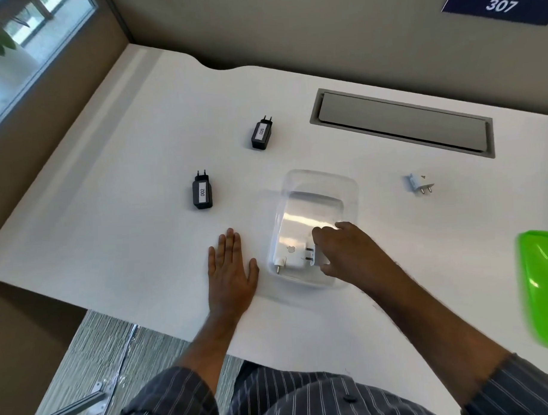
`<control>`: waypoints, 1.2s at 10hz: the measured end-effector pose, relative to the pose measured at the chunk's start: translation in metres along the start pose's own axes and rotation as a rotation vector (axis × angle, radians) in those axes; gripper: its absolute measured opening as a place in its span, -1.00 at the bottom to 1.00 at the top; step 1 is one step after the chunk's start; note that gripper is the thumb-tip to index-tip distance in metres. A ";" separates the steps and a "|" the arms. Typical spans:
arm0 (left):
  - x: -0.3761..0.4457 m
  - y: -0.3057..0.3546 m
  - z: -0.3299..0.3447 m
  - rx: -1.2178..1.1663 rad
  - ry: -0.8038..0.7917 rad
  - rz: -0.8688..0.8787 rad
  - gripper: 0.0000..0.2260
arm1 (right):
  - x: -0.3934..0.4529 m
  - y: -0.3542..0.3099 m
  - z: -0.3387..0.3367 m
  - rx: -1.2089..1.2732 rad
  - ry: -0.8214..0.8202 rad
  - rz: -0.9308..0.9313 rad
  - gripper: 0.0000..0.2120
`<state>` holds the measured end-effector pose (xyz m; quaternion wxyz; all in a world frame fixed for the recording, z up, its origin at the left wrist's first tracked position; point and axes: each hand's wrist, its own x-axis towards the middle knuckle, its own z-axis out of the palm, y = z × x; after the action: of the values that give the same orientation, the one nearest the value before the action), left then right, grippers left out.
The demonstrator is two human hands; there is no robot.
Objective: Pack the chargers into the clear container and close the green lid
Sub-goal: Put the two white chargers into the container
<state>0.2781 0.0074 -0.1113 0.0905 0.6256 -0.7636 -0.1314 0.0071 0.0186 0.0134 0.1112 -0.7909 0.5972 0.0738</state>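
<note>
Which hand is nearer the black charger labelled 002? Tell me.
Left. The left hand lies flat on the table just below the black charger labelled 002; the right hand is further right, inside the clear container.

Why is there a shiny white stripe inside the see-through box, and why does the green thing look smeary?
Head view: room light glares off the clear container floor; the green lid, cut off at the wide-angle frame edge, looks blurred, while the black chargers stay sharp.

The clear container (314, 227) sits open and upright on the table, a white charger (291, 253) lying in its near end. Two black chargers, labelled 002 (202, 191) and 026 (261, 134), lie flat to its left. A small white charger (418, 183) lies to its right. The green lid (542, 291) lies apart at the right edge.
</note>
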 end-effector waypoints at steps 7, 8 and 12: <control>0.000 0.002 -0.003 -0.014 -0.012 -0.013 -0.37 | 0.004 -0.020 -0.005 -0.139 -0.329 0.060 -0.77; 0.000 0.001 -0.003 -0.009 -0.015 -0.010 -0.37 | 0.001 -0.009 -0.008 -0.093 -0.191 0.041 -0.77; 0.000 0.001 -0.002 -0.010 -0.002 0.005 -0.37 | -0.009 0.087 -0.025 0.573 0.523 0.309 -0.87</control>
<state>0.2781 0.0071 -0.1089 0.0932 0.6231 -0.7647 -0.1354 -0.0797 -0.0022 0.0318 0.1589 -0.6213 0.7134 -0.2826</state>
